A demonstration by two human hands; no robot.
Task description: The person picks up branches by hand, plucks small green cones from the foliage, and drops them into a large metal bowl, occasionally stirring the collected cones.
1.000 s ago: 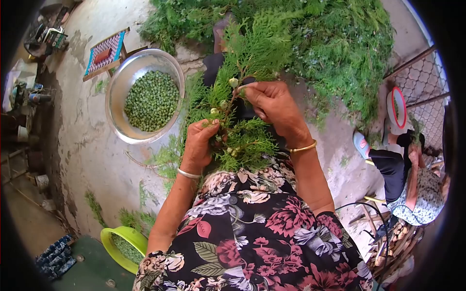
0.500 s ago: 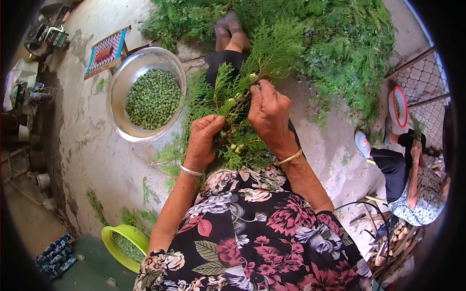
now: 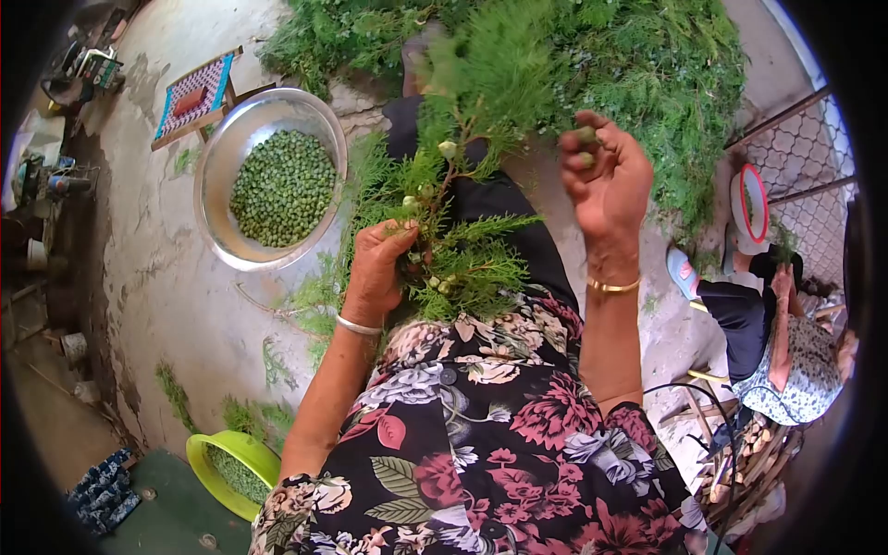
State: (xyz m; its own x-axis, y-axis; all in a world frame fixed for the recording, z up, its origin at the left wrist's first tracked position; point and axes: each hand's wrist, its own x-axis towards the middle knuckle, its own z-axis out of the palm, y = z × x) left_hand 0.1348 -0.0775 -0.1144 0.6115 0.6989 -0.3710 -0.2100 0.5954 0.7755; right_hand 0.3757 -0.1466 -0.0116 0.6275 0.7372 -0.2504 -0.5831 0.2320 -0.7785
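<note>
My left hand [image 3: 377, 270] pinches the stem of a leafy green conifer branch [image 3: 476, 242] that lies over my lap. Pale green cones [image 3: 448, 149] still hang on this branch. Off to its right, my right hand [image 3: 612, 190] is raised, palm partly up and fingers curled, with a couple of green cones [image 3: 584, 139] held at the fingers. On the floor to the left stands a wide metal basin [image 3: 212, 171], partly filled with loose green cones [image 3: 282, 190].
Cut conifer branches [image 3: 647, 83] are heaped ahead. A woven-top stool [image 3: 194, 97] stands behind the basin. At lower left is a lime-green basin [image 3: 199, 467]. On the right, a seated person [image 3: 786, 361] handles greenery near a red-rimmed container [image 3: 758, 208] and stacked firewood [image 3: 763, 462].
My right hand has moved away from the branch to the right, turned over and carries green cones. My left hand keeps its hold on the stem; the branch's upper part has shifted left.
</note>
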